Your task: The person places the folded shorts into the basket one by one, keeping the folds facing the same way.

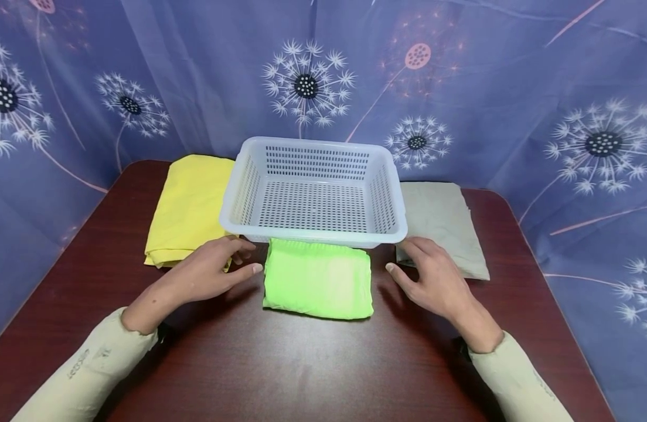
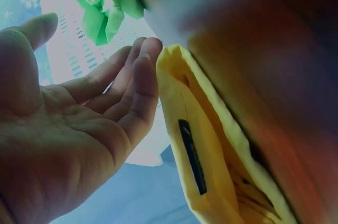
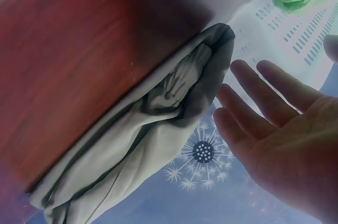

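A bright green folded cloth (image 1: 317, 280) with a gathered edge lies on the table just in front of a white slotted plastic basket (image 1: 314, 236). On its left side is my left hand (image 1: 210, 271), fingers loosely bent and holding nothing, over the near corner of a yellow folded cloth (image 1: 194, 202). My right hand (image 1: 435, 278) hovers to the right of the green cloth, fingers relaxed, beside a grey-beige folded cloth (image 1: 442, 225). In the left wrist view, a dark label (image 2: 192, 156) shows on the yellow cloth. No items show inside the basket.
The dark red-brown table (image 1: 297, 375) has rounded far corners. Right behind it hangs a blue curtain (image 1: 218, 76) with a dandelion print, which also runs along both sides. The basket stands between the yellow and grey-beige cloths.
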Demonstrator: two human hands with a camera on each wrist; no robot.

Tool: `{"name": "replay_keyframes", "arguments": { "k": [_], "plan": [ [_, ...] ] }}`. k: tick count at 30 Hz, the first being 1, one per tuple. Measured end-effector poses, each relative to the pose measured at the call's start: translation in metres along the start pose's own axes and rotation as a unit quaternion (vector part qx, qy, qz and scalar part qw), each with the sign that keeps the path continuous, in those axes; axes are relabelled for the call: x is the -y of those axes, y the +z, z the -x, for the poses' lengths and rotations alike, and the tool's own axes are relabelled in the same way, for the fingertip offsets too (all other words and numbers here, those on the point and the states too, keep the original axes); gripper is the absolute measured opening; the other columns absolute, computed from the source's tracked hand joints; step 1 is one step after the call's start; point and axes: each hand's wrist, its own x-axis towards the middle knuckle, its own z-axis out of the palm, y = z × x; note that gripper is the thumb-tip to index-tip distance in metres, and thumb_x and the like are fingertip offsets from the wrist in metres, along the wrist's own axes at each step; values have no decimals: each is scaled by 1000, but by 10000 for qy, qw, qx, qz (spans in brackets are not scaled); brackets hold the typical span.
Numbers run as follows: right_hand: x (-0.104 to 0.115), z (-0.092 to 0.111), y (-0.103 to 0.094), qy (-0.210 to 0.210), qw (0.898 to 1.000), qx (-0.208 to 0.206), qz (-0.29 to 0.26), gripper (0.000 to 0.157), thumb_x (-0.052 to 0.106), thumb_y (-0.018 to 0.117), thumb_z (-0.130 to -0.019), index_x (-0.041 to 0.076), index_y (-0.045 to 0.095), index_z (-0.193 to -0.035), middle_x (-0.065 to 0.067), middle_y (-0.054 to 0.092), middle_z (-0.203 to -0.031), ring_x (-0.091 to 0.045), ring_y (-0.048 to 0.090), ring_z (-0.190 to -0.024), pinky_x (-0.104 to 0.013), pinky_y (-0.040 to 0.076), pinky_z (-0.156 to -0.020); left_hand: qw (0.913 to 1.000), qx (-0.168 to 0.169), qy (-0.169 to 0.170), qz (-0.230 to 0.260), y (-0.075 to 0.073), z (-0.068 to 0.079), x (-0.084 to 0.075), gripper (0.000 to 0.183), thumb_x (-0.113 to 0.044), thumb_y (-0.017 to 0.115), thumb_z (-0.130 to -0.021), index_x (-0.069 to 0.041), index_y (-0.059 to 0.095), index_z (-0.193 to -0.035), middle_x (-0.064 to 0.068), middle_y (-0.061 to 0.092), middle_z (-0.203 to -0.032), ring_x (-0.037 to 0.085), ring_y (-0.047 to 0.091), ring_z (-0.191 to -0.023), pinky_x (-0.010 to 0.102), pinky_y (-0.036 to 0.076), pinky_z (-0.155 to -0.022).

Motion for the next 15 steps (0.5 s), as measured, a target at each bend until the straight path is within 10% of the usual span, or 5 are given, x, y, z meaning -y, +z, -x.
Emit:
{"name": "replay_keyframes", "arguments": {
  "k": [15],
  "plan": [
    [4,0,6,35,9996,261,-86,55,29,74,-99,5,61,-147,-13,67,-138,-35,62,-126,-53,50,-103,9993,167,139,312,12,-6,-4,54,-42,70,-103,-1,66,-137,9,70,-117,11,68,-96,37,58,-84]
  ]
}}
